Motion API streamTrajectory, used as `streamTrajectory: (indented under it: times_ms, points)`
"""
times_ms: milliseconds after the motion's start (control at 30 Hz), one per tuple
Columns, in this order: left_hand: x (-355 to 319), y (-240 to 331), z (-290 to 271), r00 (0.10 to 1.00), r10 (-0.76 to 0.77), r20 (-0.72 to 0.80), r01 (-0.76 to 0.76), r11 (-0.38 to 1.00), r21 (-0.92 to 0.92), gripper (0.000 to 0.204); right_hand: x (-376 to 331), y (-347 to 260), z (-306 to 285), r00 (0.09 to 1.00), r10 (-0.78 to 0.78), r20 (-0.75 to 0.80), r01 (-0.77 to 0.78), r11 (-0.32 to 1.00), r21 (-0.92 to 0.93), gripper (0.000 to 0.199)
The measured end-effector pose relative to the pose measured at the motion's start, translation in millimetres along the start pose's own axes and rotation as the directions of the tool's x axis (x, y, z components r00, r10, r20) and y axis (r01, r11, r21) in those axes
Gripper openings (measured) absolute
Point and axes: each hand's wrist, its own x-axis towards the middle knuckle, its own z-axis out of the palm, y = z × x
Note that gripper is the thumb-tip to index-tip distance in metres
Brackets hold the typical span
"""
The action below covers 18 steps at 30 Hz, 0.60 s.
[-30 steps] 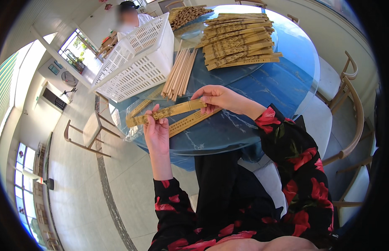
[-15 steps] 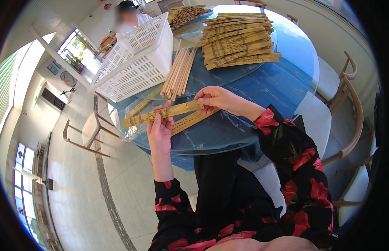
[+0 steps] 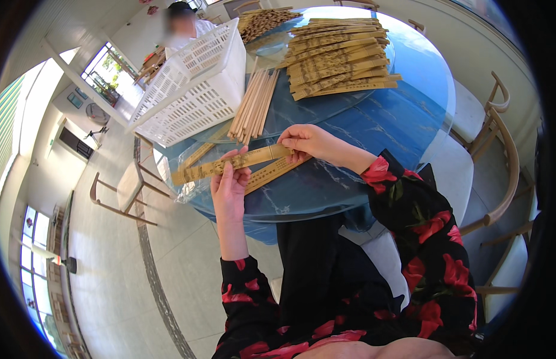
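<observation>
Now my left hand (image 3: 231,190) and right hand (image 3: 317,143) are pinching a yellow strip (image 3: 257,157) near frame centre. Pale sticks (image 3: 254,105) are lying above it.

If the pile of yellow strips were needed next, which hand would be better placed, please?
Probably the right hand: it is nearer the pile; the left hand is farther, though both grip one yellow strip.

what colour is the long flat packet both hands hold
The long flat packet is golden tan with dark markings (head view).

Pale tiled floor (image 3: 107,269), dark stripe (image 3: 151,263); wooden chair (image 3: 129,184), bright window (image 3: 43,227) leftward.
</observation>
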Motion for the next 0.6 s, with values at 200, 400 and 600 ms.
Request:
streamTrajectory:
  times_ms: [200, 400, 600]
  points:
    - [0, 1, -10, 1.000, -0.003, 0.003, 0.004, 0.990, -0.143, 0.032, -1, 0, -2, 0.985, -0.025, 0.169, -0.008, 0.981, 0.192, 0.022]
    - [0, 0, -3, 0.996, -0.024, 0.091, 0.033, 0.995, -0.099, 0.034, 4, 7, -14, 0.995, -0.015, 0.095, -0.008, 0.973, 0.229, 0.024]
    - [-2, -4, -6, 0.996, -0.045, 0.077, 0.047, 0.999, -0.019, 0.040, 2, -2, 1, 0.982, -0.061, 0.181, -0.025, 0.900, 0.436, 0.030]
